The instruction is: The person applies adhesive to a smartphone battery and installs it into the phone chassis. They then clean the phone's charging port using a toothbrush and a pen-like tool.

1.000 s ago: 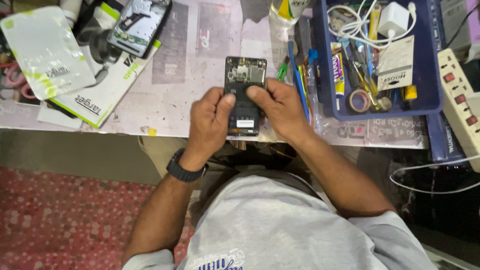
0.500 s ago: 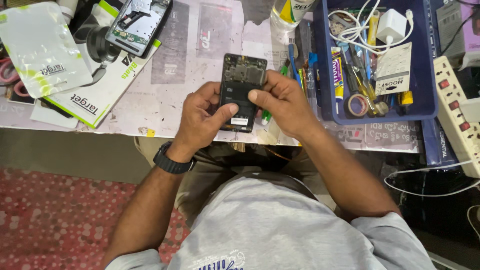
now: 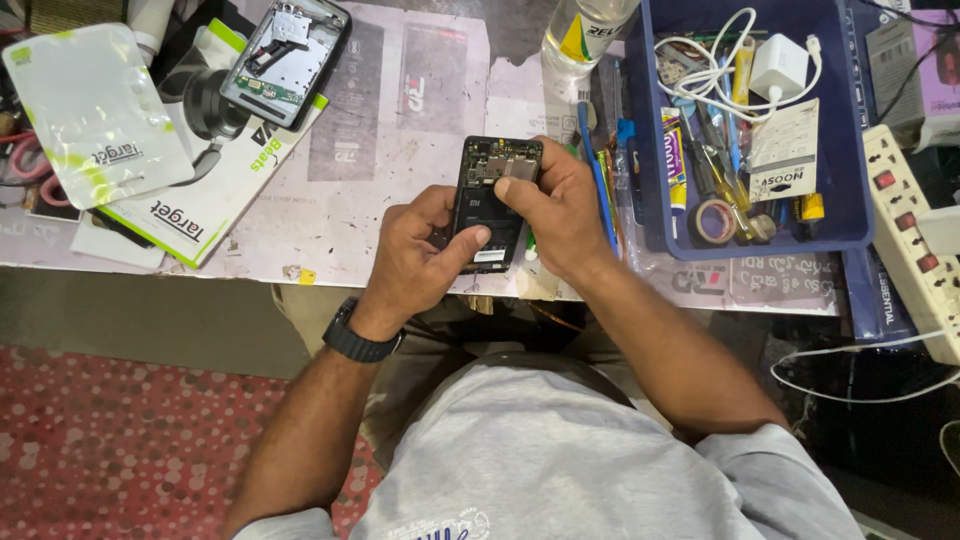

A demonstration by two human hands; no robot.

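Note:
An opened black smartphone (image 3: 494,200), back cover off with its circuit board and battery showing, is held just above the near edge of the workbench (image 3: 400,130). My left hand (image 3: 420,255) grips its lower left side, thumb lying across the battery. My right hand (image 3: 560,205) holds the right side, with thumb and fingertips pressing on the board near the phone's top. A dark watch sits on my left wrist.
A second opened phone (image 3: 285,60) lies at the back left on printed packets (image 3: 160,200). A blue tray (image 3: 850,215) of tools, tape and a white charger stands right. Pens lie beside it, a bottle (image 3: 585,30) behind, a white power strip (image 3: 915,240) far right.
Both hands have lifted the phone slightly away from the bench edge and shifted right. My right thumb has moved up onto the circuit board at the top.

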